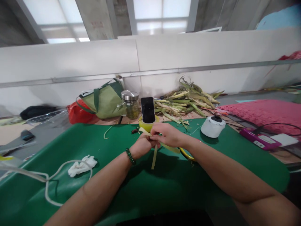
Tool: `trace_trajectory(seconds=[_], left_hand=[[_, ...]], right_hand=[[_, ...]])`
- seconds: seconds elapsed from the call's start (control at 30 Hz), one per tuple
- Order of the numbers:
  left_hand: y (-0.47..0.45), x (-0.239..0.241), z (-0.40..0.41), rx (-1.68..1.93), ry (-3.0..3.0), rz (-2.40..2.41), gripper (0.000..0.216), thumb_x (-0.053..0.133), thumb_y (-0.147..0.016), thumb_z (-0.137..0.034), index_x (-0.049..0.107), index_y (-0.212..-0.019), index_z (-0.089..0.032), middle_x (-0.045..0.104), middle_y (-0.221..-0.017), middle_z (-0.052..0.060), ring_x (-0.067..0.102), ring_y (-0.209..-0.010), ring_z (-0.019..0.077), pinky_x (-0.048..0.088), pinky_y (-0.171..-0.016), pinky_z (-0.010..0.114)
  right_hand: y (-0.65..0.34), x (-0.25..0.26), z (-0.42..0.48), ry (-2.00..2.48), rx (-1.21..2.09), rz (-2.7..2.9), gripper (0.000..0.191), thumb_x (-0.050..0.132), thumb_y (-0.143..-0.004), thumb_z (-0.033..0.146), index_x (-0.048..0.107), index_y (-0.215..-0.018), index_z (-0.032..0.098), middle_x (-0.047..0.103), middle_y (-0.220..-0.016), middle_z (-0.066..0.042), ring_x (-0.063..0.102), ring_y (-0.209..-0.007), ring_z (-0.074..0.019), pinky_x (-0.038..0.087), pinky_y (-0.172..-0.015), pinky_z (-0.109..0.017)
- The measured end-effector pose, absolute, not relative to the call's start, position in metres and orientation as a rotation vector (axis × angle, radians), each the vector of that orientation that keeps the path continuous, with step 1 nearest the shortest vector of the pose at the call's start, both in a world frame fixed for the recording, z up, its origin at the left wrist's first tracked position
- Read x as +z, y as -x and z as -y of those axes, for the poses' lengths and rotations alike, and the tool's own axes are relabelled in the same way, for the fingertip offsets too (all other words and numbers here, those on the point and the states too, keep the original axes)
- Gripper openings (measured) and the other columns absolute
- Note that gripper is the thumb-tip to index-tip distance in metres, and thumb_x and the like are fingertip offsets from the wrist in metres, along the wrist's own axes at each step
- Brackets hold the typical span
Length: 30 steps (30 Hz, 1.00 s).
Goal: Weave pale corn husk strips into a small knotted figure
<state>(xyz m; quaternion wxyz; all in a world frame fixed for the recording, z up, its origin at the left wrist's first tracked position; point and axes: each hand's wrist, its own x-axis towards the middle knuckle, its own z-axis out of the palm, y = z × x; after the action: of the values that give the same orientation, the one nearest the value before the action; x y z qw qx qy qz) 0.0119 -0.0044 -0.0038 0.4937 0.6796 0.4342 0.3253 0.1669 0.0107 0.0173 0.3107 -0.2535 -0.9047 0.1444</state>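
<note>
1. On the green desk, seen from the head camera (the only view), both hands meet near the middle, just in front of the propped phone. The pale strips are right there, between the fingers.

2. Hands check: the right hand has its thumb and fingers pinched on the strips, and the left hand grips them from the other side. The two are touching, so some fingertips are hidden.

3. How far along? I'd call it partway, tbh. The strips are out and being worked, but ends poke out toward the phone, down, and off to the right. Can't tell if that's one piece or several, or whether anything's knotted. Nothing I can see looks finished.

4. Plenty of material left, I'd guess: a big heap of husk-like leaves sits at the back, looking unsorted.

5. Readable text: basically nada. Reddish marks on the pillar could be writing, but too blurry. Phone screen's dark; no legible brand on the white tub or purple power strip.
</note>
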Motion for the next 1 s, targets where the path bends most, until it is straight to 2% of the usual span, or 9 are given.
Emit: trace_trajectory(seconds=[0.2,0.3,0.4,0.53,0.6,0.67,0.77,0.9,1.0], left_hand=[[-0.021,-0.008,0.008,0.863,-1.549,-1.063,0.02,0.059,-0.062,-0.004,0.056,-0.045,-0.013,0.057,-0.049,0.002,0.051,-0.051,0.0128,0.04,-0.051,0.024],[-0.021,-0.01,0.005,0.91,-1.497,-1.059,0.017,0.063,-0.066,-0.012,0.057,-0.051,-0.014,0.058,-0.052,0.001,0.053,-0.053,0.0126,0.043,-0.053,0.025],[-0.017,-0.007,-0.001,1.018,-1.382,-1.048,0.015,0.067,-0.072,-0.026,0.061,-0.067,-0.014,0.061,-0.06,0.001,0.058,-0.06,0.013,0.047,-0.06,0.026],[-0.007,-0.001,-0.007,1.215,-1.121,-0.992,0.031,0.077,-0.062,-0.033,0.062,-0.08,-0.013,0.063,-0.06,-0.001,0.06,-0.061,0.0126,0.05,-0.064,0.027],[-0.005,0.001,-0.007,1.277,-1.098,-0.949,0.032,0.078,-0.06,-0.034,0.062,-0.078,-0.014,0.063,-0.059,-0.002,0.06,-0.06,0.0125,0.051,-0.064,0.027],[-0.006,0.003,-0.005,1.281,-1.14,-0.934,0.03,0.078,-0.06,-0.035,0.064,-0.076,-0.014,0.064,-0.06,-0.001,0.061,-0.061,0.0133,0.051,-0.063,0.027],[-0.009,0.005,0.001,1.205,-1.225,-0.951,0.026,0.078,-0.06,-0.032,0.067,-0.074,-0.013,0.065,-0.061,0.001,0.062,-0.064,0.0149,0.051,-0.062,0.026],[-0.011,0.006,0.004,1.225,-1.27,-0.969,0.022,0.077,-0.06,-0.027,0.067,-0.073,-0.013,0.065,-0.058,0.001,0.062,-0.061,0.0149,0.05,-0.059,0.026],[-0.011,0.004,0.002,1.293,-1.377,-0.931,0.016,0.076,-0.06,-0.024,0.066,-0.066,-0.014,0.063,-0.056,0.0,0.06,-0.058,0.0134,0.049,-0.06,0.026]], right_hand=[[-0.158,0.016,-0.004,0.617,0.281,2.422,0.017,0.055,-0.083,0.013,0.055,-0.066,0.016,0.057,-0.07,-0.003,0.052,-0.072,-0.0147,0.04,-0.066,-0.025],[-0.158,0.018,-0.004,0.634,0.311,2.289,0.013,0.053,-0.084,0.015,0.059,-0.073,0.016,0.061,-0.075,-0.004,0.055,-0.073,-0.0151,0.042,-0.068,-0.026],[-0.167,0.026,-0.005,0.703,0.301,1.963,0.011,0.052,-0.086,0.022,0.061,-0.084,0.017,0.064,-0.086,-0.005,0.058,-0.076,-0.0151,0.044,-0.07,-0.026],[-0.178,0.031,-0.007,0.817,0.179,1.836,0.033,0.045,-0.091,0.033,0.057,-0.064,0.018,0.058,-0.062,-0.002,0.052,-0.06,-0.0136,0.04,-0.06,-0.026],[-0.177,0.026,-0.009,0.865,0.071,1.924,0.036,0.046,-0.091,0.035,0.058,-0.062,0.018,0.059,-0.063,-0.003,0.053,-0.064,-0.0158,0.041,-0.064,-0.029],[-0.172,0.02,-0.012,0.936,0.009,1.985,0.031,0.051,-0.088,0.038,0.063,-0.068,0.017,0.064,-0.073,-0.007,0.056,-0.075,-0.0196,0.042,-0.071,-0.031],[-0.164,0.014,-0.015,0.995,0.172,1.971,0.024,0.056,-0.084,0.036,0.068,-0.079,0.016,0.068,-0.082,-0.008,0.06,-0.082,-0.021,0.044,-0.074,-0.032],[-0.161,0.018,-0.012,0.932,0.59,1.907,0.028,0.054,-0.084,0.036,0.069,-0.075,0.014,0.068,-0.071,-0.005,0.062,-0.071,-0.0179,0.045,-0.066,-0.028],[-0.161,0.023,-0.01,0.981,0.668,1.906,0.035,0.055,-0.082,0.042,0.068,-0.068,0.013,0.064,-0.06,-0.004,0.057,-0.06,-0.0162,0.04,-0.055,-0.026]])
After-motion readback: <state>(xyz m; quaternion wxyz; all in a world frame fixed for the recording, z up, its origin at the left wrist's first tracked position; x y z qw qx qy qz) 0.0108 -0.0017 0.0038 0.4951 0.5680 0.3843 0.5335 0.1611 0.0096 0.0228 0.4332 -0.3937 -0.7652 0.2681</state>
